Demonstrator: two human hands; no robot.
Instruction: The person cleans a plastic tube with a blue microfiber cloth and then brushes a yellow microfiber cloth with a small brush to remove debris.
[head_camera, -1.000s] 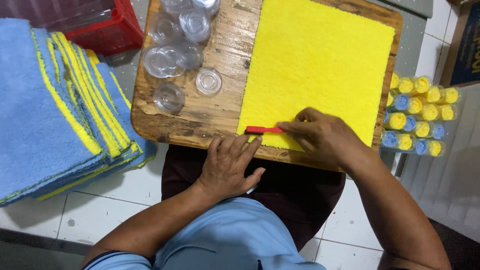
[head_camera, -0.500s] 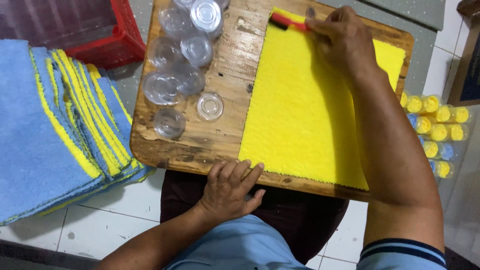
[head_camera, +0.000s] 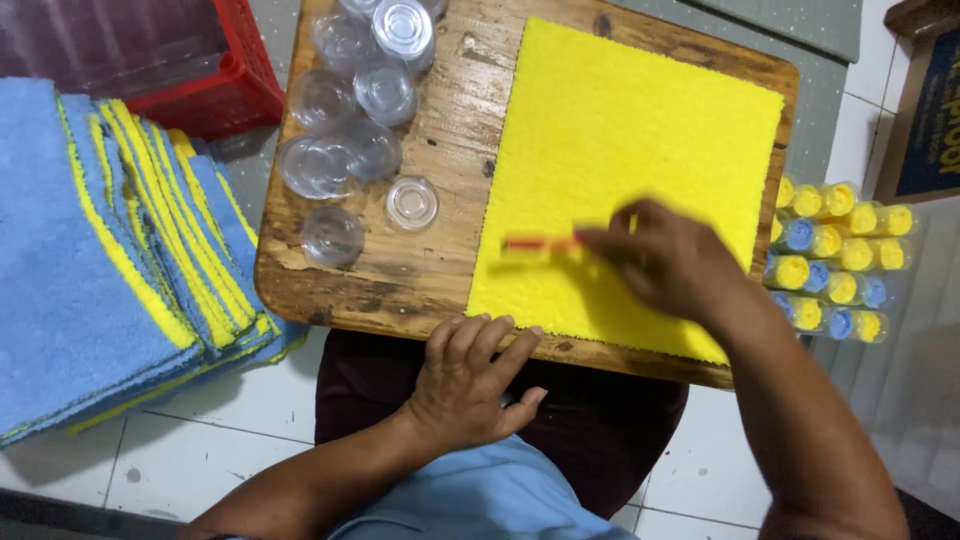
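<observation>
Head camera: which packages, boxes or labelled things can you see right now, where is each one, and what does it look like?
Cardboard box: top right corner on the floor, brown edges, dark blue printed face, partly cut off.
Packed tubes: right of the wooden board, clear cylinders in rows, filled with yellow and blue rolls.
Clear lidded cups: board's upper left, round, see-through, unlabelled.
Red crate: upper left, plastic, no label visible.
No screens or signs.

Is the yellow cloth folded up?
No, the yellow cloth lies spread flat on the wooden board, under the right hand.
</observation>
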